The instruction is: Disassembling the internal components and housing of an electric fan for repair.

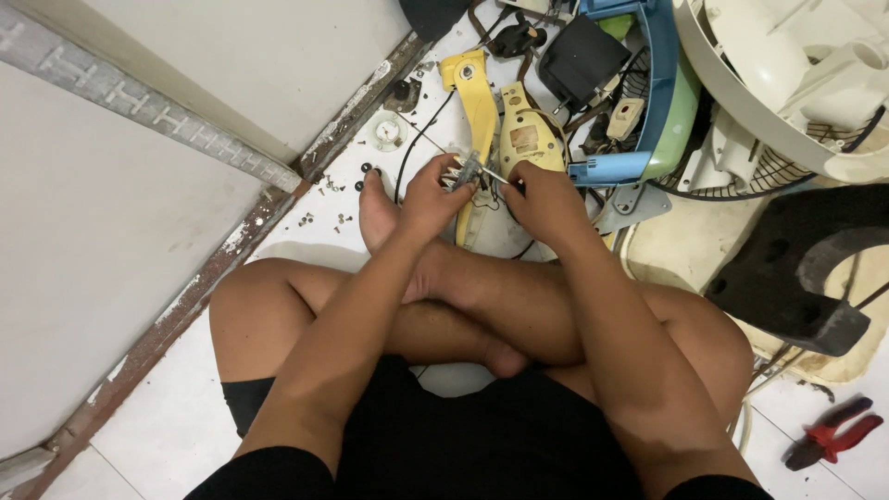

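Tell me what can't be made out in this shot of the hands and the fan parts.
- Small metal part, head view: too small to identify, half covered by the left hand.
- Right hand: its grip is hidden by its own fingers.
- White fan housing: cut off by the top and right edges.
- Loose screws: too small to count.

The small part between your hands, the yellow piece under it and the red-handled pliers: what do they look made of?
Small part: seems grey metal with pale prongs, too small to be sure. Yellow piece: smooth, glossy, likely moulded plastic. Pliers: dark metal head, red grips that look rubbery or plastic-coated.
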